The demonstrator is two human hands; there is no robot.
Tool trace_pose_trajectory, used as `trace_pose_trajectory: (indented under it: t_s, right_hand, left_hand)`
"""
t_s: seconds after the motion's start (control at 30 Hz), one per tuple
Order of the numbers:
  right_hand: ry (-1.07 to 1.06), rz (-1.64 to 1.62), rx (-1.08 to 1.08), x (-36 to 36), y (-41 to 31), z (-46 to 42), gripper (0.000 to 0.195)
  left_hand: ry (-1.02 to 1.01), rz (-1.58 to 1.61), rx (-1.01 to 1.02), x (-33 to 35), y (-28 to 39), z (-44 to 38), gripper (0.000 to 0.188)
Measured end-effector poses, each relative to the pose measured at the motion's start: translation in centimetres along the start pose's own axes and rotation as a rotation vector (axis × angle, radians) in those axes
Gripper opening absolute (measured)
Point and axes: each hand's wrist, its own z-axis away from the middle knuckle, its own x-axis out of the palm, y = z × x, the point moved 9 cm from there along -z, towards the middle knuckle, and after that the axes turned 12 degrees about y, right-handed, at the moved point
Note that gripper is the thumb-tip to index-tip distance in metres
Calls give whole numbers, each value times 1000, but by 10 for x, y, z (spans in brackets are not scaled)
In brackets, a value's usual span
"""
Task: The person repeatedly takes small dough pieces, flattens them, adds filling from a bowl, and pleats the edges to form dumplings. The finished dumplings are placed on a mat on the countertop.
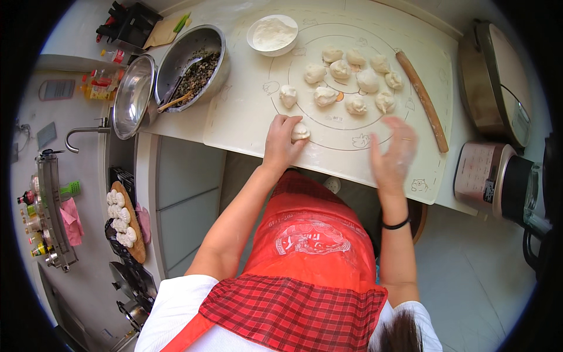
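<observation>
My left hand [281, 141] has its thumb and fingers around a small piece of white dough [301, 131], near the front edge of a printed pastry mat [246, 119]. To the right, my right hand [394, 152] is blurred by motion over the mat, fingers apart and holding nothing. Beyond both hands lie several rough dough lumps [340, 69] in a loose group. One lump [288, 96] sits just past my left hand. A wooden rolling pin [422, 101] rests aslant on the mat's right side.
A white bowl of flour [273, 35] stands at the back. Left of the mat are a steel bowl with chopped filling [193, 66] and another steel bowl [134, 97]. Small appliances [484, 174] flank the right side. Shaped buns on a wooden board [132, 220] lie far left.
</observation>
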Motion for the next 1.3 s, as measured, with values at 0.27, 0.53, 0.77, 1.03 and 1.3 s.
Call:
trace_pose_trajectory:
  t_s: [0.27,0.53,0.77,1.03,1.3]
  right_hand:
    - [-315,-459,339,60,-18,58,23]
    - [-381,-755,382,96,-50,59,30]
    - [-797,-769,315,144,-78,59,36]
    - [-523,-916,373,128,-63,72,40]
    - [-462,-768,296,109,-62,63,60]
  left_hand:
    - [-55,-19,374,-9,23,18,60]
    - [29,283,-181,-22,-22,12,48]
    - [-22,321,-618,-13,-49,30,29]
    - [9,749,-432,-1,-26,29,28]
    - [52,353,-111,-18,-14,37,45]
